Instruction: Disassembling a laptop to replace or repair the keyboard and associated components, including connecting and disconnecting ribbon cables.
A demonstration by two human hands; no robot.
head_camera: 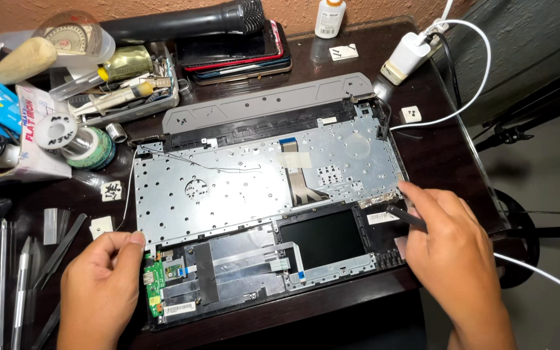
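At the right edge of the opened laptop palmrest assembly (264,194), the right hand (452,249) grasps a thin dark tool (404,216), pinched between thumb and fingers, its tip reaching toward the torn foil at the lower right corner of the metal keyboard backplate (228,188). The left hand (102,285) is loosely curled, holding nothing; its fingertips (136,238) press on the lower left corner of the backplate, just above the small green circuit board (154,284).

Between the two hands lies the black touchpad underside (322,236), with a flat ribbon cable (254,264) running leftward from it toward the green board. A second ribbon (299,178) runs down the middle of the backplate. The grey hinge cover (267,104) runs along the far side of the assembly.

The assembly fills most of the dark wooden table (452,139); its near edge sits close to the table's front rim. Left of the left hand lie tweezers (59,249) and metal picks (17,285), with a solder spool (76,137) further back. Behind the assembly are stacked phones (238,55) and a microphone (183,23). On the right, a white charger (406,55) and its white cable (481,71) leave a bare strip of table beside the right hand.
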